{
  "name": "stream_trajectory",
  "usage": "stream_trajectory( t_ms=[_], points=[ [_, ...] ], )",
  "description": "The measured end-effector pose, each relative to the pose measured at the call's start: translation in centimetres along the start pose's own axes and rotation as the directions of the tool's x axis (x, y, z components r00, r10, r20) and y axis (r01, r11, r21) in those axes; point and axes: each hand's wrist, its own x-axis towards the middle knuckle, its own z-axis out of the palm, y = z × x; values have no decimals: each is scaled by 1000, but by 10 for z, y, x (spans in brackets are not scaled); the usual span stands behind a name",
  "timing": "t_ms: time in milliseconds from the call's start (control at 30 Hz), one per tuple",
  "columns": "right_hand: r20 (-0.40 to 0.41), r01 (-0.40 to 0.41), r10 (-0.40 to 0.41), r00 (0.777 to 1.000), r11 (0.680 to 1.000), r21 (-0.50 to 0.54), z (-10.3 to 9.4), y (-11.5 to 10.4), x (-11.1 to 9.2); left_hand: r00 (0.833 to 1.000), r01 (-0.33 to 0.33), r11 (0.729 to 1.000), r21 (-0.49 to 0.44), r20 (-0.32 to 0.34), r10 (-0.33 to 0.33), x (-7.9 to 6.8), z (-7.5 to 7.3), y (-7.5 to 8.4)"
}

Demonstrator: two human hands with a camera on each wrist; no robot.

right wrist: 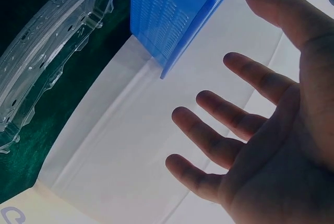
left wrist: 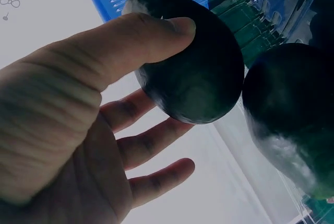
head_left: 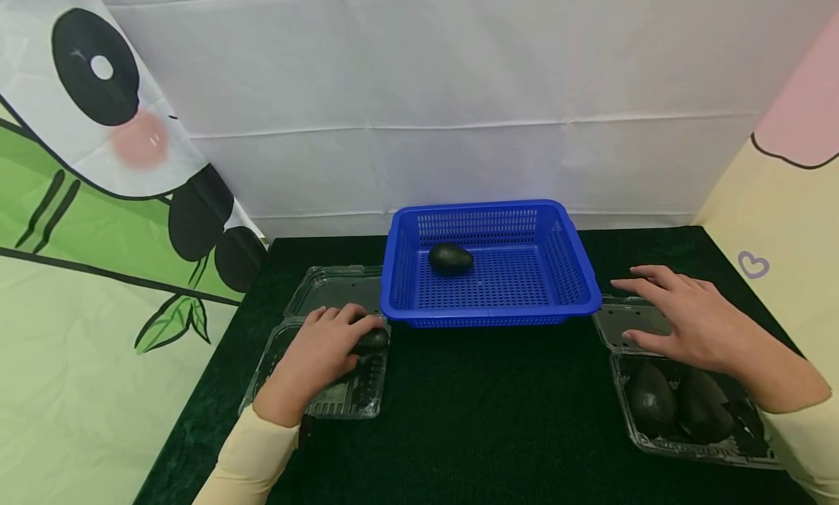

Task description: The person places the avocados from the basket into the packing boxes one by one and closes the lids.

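Observation:
My left hand [head_left: 325,347] grips a dark avocado [left wrist: 195,72] between thumb and fingers, over a clear plastic clamshell box [head_left: 347,410] on the left. Beside the held fruit, the left wrist view shows a second avocado [left wrist: 292,109]. On the right, my right hand [head_left: 698,319] has its fingers spread and nothing in them, above the lid of another clear clamshell box [head_left: 632,323]. Dark avocados [head_left: 650,401] lie in that box, partly covered by the wrist in the head view. One avocado [head_left: 450,259] sits in the left part of a blue basket [head_left: 491,315].
The blue basket stands at the back middle of a dark green cloth-covered table [head_left: 491,417], between the two boxes, both with lids folded back. A white cloth wall [head_left: 459,111] rises behind, and printed cloths [head_left: 98,272] hang at both sides.

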Motion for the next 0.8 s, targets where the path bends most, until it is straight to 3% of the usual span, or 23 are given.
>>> stream_trajectory(
  t_ms=[233,800],
  points=[
    [-6,4,-4,1000,1000,7,2,0,0,1000,5,1000,-12,-11,-5,-3,0,1],
    [-14,9,-9,1000,1000,10,4,1,-2,993,66,996,-56,101,-60,-10,12,-1]
  ],
)
